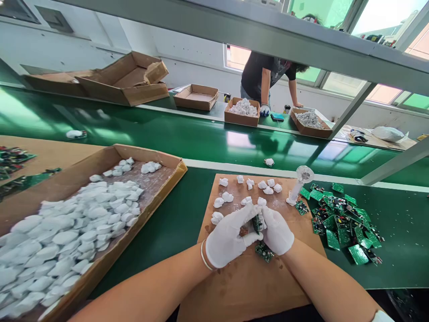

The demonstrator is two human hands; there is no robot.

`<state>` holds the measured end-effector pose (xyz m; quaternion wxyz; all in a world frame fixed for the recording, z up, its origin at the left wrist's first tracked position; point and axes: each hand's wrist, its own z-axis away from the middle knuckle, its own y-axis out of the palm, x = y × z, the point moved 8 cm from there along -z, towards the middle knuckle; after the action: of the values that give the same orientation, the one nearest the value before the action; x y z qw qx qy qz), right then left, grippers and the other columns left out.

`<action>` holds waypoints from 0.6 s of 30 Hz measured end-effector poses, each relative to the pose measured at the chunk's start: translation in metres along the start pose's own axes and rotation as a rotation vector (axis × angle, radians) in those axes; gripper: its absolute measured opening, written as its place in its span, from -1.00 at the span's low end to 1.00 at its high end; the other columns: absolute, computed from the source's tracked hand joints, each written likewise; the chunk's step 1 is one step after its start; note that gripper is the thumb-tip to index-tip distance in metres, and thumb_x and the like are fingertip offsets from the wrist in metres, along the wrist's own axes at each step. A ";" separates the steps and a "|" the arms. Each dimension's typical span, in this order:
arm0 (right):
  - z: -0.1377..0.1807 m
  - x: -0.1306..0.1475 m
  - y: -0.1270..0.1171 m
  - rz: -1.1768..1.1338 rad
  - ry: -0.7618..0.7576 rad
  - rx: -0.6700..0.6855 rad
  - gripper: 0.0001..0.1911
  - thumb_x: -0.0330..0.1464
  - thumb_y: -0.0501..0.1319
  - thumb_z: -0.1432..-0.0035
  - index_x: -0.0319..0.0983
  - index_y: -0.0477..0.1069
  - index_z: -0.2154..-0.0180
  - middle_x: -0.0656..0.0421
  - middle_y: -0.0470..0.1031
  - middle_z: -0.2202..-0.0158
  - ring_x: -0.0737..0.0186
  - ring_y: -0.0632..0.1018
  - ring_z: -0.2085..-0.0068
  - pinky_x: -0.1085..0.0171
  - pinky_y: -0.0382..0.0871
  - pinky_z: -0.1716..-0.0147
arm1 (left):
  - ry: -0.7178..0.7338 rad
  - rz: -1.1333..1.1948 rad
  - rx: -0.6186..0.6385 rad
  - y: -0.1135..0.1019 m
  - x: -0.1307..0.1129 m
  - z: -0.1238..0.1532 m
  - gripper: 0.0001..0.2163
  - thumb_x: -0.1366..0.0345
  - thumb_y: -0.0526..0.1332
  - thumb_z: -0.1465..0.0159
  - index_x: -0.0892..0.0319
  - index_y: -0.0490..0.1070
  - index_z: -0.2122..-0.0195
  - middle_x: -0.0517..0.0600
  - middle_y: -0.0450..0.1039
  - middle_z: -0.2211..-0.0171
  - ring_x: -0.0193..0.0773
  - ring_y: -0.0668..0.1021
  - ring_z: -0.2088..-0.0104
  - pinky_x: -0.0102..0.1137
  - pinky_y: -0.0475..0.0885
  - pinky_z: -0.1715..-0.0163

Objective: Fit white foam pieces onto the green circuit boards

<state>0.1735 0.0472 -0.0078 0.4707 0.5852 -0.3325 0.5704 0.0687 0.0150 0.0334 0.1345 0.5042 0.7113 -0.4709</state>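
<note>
A small green circuit board (256,223) is tilted on edge between my two white-gloved hands. My left hand (229,235) grips it with thumb and fingers from the left. From the right, the closed fingers of my right hand (277,230) press on its component side, where some white material shows. My fingers hide much of this side. Just below lies another circuit board (264,251) on the brown cardboard sheet (248,290). Several soft white lumps (228,197) are spread over the sheet beyond my hands.
A pile of circuit boards (345,219) lies right, near a clear plastic stand-like object (301,181). A large cardboard tray (161,197) of white lumps fills the left. A green conveyor belt (187,134) carries boards with white lumps. Across it, a person (264,76) leans near boxes.
</note>
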 end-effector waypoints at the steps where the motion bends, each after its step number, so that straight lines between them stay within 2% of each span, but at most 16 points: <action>1: 0.001 0.002 -0.001 0.098 -0.019 0.001 -0.44 0.14 0.04 -0.18 -0.21 0.38 0.43 0.15 0.35 0.50 0.24 0.32 0.45 0.23 0.26 0.41 | 0.008 -0.010 -0.006 0.002 0.000 0.001 -0.48 0.34 0.30 -0.19 0.14 0.27 -0.19 0.07 0.52 0.00 -0.11 0.58 0.04 -0.33 0.54 0.06; 3: 0.002 0.007 0.000 0.243 -0.045 0.011 -0.41 0.13 -0.04 -0.23 -0.23 0.37 0.43 0.17 0.35 0.49 0.27 0.31 0.44 0.26 0.23 0.40 | 0.034 -0.041 -0.027 0.004 -0.001 0.004 -0.50 0.34 0.27 -0.21 0.15 0.25 -0.19 0.08 0.54 0.07 -0.13 0.61 0.13 -0.33 0.56 0.14; 6: 0.001 0.008 0.001 0.301 -0.051 0.004 -0.41 0.13 -0.06 -0.23 -0.23 0.31 0.46 0.20 0.33 0.49 0.29 0.30 0.44 0.29 0.21 0.42 | 0.069 -0.100 -0.071 0.006 -0.001 0.008 -0.51 0.32 0.25 -0.23 0.19 0.23 -0.19 0.10 0.55 0.11 -0.13 0.61 0.19 -0.29 0.56 0.18; 10: 0.001 0.006 0.000 0.296 -0.076 -0.030 -0.42 0.13 -0.05 -0.23 -0.23 0.33 0.44 0.19 0.36 0.48 0.28 0.34 0.43 0.28 0.26 0.39 | 0.020 -0.100 -0.008 0.013 0.006 0.008 -0.54 0.30 0.27 -0.21 0.20 0.28 -0.14 0.12 0.54 0.10 -0.09 0.60 0.15 -0.25 0.56 0.13; 14: 0.004 0.001 -0.008 0.217 -0.080 -0.096 -0.42 0.13 -0.07 -0.25 -0.19 0.41 0.39 0.12 0.41 0.45 0.18 0.40 0.40 0.20 0.34 0.34 | -0.002 -0.011 -0.016 0.009 0.003 0.004 -0.53 0.31 0.27 -0.22 0.18 0.27 -0.16 0.11 0.51 0.01 -0.11 0.57 0.04 -0.27 0.52 0.02; 18: 0.007 -0.001 -0.015 0.187 -0.071 -0.128 -0.53 0.07 0.06 -0.22 -0.14 0.43 0.44 0.11 0.37 0.51 0.12 0.37 0.41 0.15 0.33 0.33 | -0.048 0.035 0.018 0.010 0.003 0.004 -0.52 0.30 0.30 -0.20 0.16 0.30 -0.15 0.10 0.49 -0.04 -0.09 0.54 -0.03 -0.26 0.48 -0.04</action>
<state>0.1898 0.0455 -0.0105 0.4398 0.5399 -0.4380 0.5686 0.0744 0.0139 0.0238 0.1553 0.5064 0.6946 -0.4869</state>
